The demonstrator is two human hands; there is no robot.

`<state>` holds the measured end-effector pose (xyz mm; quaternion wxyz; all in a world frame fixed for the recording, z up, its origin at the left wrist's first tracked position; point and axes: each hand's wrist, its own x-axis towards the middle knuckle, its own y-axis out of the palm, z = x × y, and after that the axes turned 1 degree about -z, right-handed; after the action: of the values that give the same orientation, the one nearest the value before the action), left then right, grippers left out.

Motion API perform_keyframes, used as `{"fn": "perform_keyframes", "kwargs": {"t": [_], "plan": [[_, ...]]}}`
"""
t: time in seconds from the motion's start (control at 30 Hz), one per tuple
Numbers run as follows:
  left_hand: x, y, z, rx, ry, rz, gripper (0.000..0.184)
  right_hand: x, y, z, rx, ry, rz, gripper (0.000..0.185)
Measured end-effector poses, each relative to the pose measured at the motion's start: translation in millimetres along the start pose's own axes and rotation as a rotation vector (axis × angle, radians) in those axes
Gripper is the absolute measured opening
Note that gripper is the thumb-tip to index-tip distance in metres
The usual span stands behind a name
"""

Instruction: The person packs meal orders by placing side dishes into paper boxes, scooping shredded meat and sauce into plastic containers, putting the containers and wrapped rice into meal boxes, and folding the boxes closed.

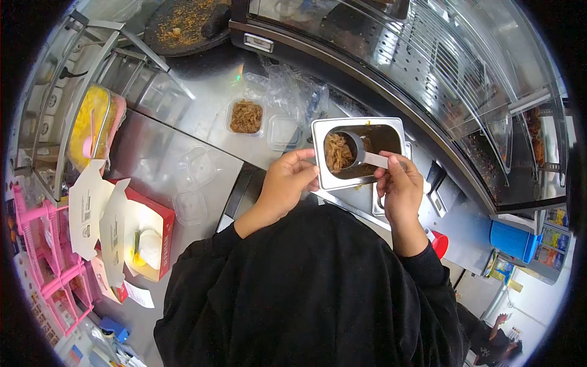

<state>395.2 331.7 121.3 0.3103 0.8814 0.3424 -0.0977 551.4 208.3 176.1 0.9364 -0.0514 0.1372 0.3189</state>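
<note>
My left hand [281,183] is closed on the left rim of a deep steel pan [356,122], holding it tilted toward me over the counter. My right hand [402,192] grips the flat handle of a measuring scoop [374,160], with its cup inside the pan. Brown shredded meat [336,151] lies at the cup's mouth and against the pan's left wall. Beyond my left hand stands a small clear tub filled with shredded meat [246,117]. Beside it sits another clear tub [284,133] with nothing visible in it.
Clear lids [191,208] lie on the steel counter to the left. An open red-and-white box [165,232] with food inside stands nearby, next to a pink rack [46,244]. A glass display case [391,67] bounds the far side. Another person [495,339] is at lower right.
</note>
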Motion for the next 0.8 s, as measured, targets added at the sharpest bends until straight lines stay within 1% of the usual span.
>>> {"fn": "perform_keyframes", "kwargs": {"t": [0.13, 0.17, 0.23, 0.47, 0.57, 0.67, 0.73, 0.8], "plan": [[0.5, 2.0, -0.6, 0.003, 0.001, -0.001, 0.027, 1.9, -0.5, -1.4, 0.133, 0.138, 0.001, 0.026], [-0.3, 1.5, -0.6, 0.004, 0.002, 0.004, 0.027, 1.8, -3.1, -1.0, 0.161, 0.153, -0.033, 0.026], [-0.4, 0.2, 0.3, 0.002, 0.007, -0.009, 0.028, 5.5, -9.8, 2.8, 0.212, 0.174, -0.091, 0.025], [0.0, -1.7, 0.9, -0.003, -0.017, -0.015, 0.030, 5.5, -13.9, 1.2, 0.275, 0.199, -0.095, 0.025], [-9.3, -5.7, -7.2, 0.069, 0.084, -0.111, 0.028, 9.5, -23.5, 0.9, 0.328, 0.233, -0.105, 0.024], [-23.3, -32.5, -0.1, 0.306, 0.513, -0.322, 0.031, 14.6, -37.1, -3.5, 0.389, 0.237, -0.025, 0.024], [-42.0, -55.7, -0.8, 0.781, 0.840, -0.594, 0.032, 16.7, -40.2, -3.8, 0.370, 0.230, 0.001, 0.024], [-66.4, -79.0, -5.7, 1.346, 1.060, -0.819, 0.032, 18.8, -39.9, -2.9, 0.333, 0.221, 0.035, 0.024]]}}
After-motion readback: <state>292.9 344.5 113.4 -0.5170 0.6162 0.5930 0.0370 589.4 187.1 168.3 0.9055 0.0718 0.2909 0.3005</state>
